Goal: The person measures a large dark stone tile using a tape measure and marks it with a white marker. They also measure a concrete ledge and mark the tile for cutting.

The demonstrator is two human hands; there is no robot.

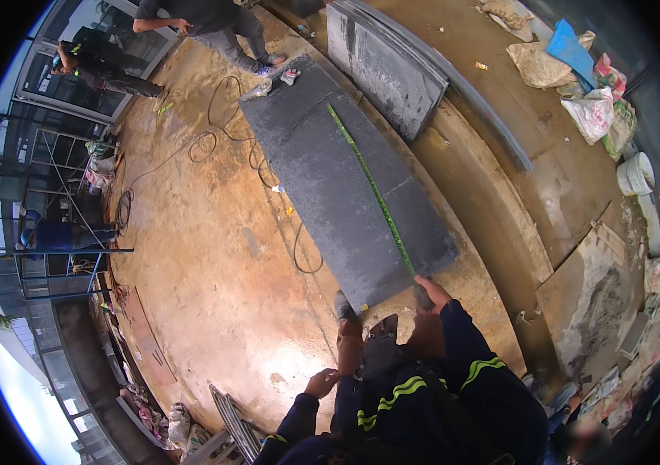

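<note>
A long dark grey stone slab [345, 178] lies flat on the floor before me. Along its length runs a bright green tape measure [380, 198], drawn out from near the slab's far part to its near edge. My right hand [432, 294] is closed on the tape's near end, at the slab's near right part. Off to the left, beside my knee, is my left hand [321, 383]; its fingers look loosely apart and hold nothing I can see. Something small and grey-red, perhaps gloves [290, 77], lies on the slab's far end.
Several similar slabs [380, 66] lean together at the upper right, by a low step. A black cable [202, 147] loops over the wet floor on the left. Sacks [590, 112] and a white bucket [635, 174] stand at right. Another person [221, 31] stands beyond the slab; others work near scaffolding [66, 252].
</note>
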